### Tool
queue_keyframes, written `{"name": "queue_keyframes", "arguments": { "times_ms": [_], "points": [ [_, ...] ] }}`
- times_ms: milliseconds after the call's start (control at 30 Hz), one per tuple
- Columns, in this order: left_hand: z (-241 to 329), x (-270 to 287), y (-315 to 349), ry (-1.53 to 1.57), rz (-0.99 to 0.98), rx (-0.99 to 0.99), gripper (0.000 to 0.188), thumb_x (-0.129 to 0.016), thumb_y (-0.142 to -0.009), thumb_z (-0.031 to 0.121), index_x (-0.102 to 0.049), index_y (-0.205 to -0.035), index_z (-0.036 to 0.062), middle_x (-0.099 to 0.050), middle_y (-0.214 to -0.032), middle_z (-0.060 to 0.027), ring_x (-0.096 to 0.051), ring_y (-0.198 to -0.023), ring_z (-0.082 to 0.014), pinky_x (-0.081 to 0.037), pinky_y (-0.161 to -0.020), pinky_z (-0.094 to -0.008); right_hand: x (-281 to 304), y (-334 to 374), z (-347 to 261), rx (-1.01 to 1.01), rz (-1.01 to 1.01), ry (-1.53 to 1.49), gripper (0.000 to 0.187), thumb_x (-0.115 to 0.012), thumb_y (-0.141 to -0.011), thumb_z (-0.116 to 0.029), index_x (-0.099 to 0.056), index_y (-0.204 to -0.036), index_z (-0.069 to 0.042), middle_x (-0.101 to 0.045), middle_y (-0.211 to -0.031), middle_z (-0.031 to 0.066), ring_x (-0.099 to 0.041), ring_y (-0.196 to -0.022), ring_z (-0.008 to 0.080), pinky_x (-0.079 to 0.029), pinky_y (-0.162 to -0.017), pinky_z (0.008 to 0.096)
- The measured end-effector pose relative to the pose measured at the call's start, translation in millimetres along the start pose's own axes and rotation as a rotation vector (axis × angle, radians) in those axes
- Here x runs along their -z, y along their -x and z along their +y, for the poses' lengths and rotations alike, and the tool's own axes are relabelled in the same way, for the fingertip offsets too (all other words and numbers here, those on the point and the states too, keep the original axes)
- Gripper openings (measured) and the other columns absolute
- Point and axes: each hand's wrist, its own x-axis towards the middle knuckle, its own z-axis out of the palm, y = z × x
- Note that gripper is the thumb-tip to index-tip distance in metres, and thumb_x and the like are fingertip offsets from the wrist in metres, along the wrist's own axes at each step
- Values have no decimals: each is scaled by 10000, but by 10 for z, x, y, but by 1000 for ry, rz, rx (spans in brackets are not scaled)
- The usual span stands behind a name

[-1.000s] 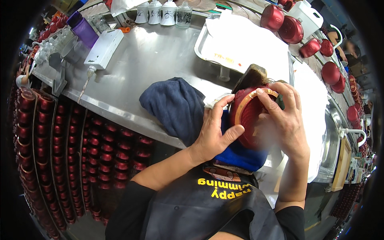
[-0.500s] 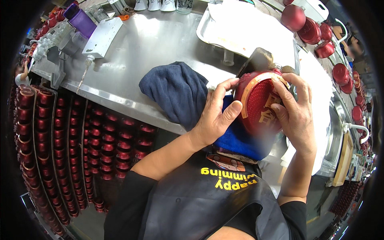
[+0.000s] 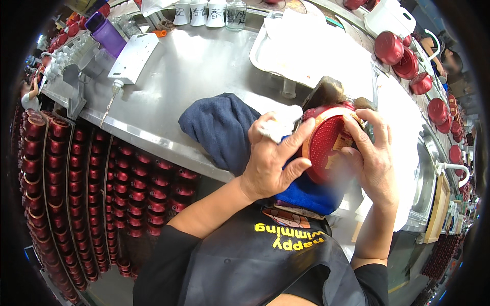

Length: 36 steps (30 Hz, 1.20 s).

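Observation:
A red round piece [image 3: 329,140] with a studded face, a gold band around its edge and gold lettering leans over a blue cloth [image 3: 306,196] close to my body. My right hand [image 3: 375,158] grips its right side, fingers on the gold band and thumb bent over the face. At the left of the piece is my left hand [image 3: 273,163], its thumb and a finger apart by the band. A crumpled white wipe [image 3: 280,122] is tucked in its other fingers. Brown worn blocks [image 3: 326,92] stand just behind the red piece. Blur hides part of its lower face.
A dark blue towel [image 3: 219,127] lies on the steel bench [image 3: 189,66] left of my hands. Beyond are a white tray [image 3: 260,56], white cups [image 3: 199,13] and a white box with a nozzle [image 3: 135,56]. Red pots [image 3: 390,48] line the right; stacked red vessels [image 3: 132,183] fill the lower left.
My left hand has shifted slightly left and down, and the white wipe now shows in its fingers. The red piece has turned and dropped a little, with my right hand still on it.

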Motion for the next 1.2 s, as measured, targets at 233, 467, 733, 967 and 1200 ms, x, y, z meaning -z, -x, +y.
{"name": "queue_keyframes", "arguments": {
  "times_ms": [233,467,733,967,1200],
  "points": [
    [96,6,2,-207,-19,-56,643,-469,-1052,600,-669,-1424,115,-615,-1364,-153,-401,-1315,-372,-274,-1121,-501,-9,-12,8,15,-1,-11,543,-799,-815,-113,-677,-1345,-103,-559,-1349,138,-541,-1284,376,-484,-1065,496],
    [66,48,-28,-195,-37,-45,635,-460,-1052,603,-673,-1422,134,-627,-1327,-160,-405,-1312,-366,-273,-1118,-498,-22,-74,-14,47,20,-10,563,-814,-779,-98,-679,-1325,-113,-560,-1346,135,-540,-1284,379,-482,-1062,503],
    [36,121,-140,-264,-25,-85,600,-461,-1049,604,-695,-1399,178,-632,-1327,-154,-406,-1309,-352,-285,-1096,-489,-48,-157,-32,103,22,10,613,-823,-731,-50,-674,-1321,-124,-558,-1349,133,-545,-1273,372,-489,-1050,501],
    [-17,133,-330,-295,8,-155,606,-475,-1034,640,-763,-1299,178,-696,-1270,-119,-435,-1306,-339,-255,-1140,-438,-36,-76,13,49,10,11,611,-822,-756,-77,-661,-1344,-95,-553,-1356,135,-535,-1282,376,-478,-1059,503],
    [-72,133,-371,-302,19,-177,627,-458,-1041,646,-771,-1277,157,-699,-1271,-115,-459,-1290,-333,-261,-1151,-438,-34,-37,13,26,-6,16,568,-809,-799,-118,-669,-1350,-110,-554,-1362,137,-530,-1293,383,-472,-1064,511]
  ]
}}
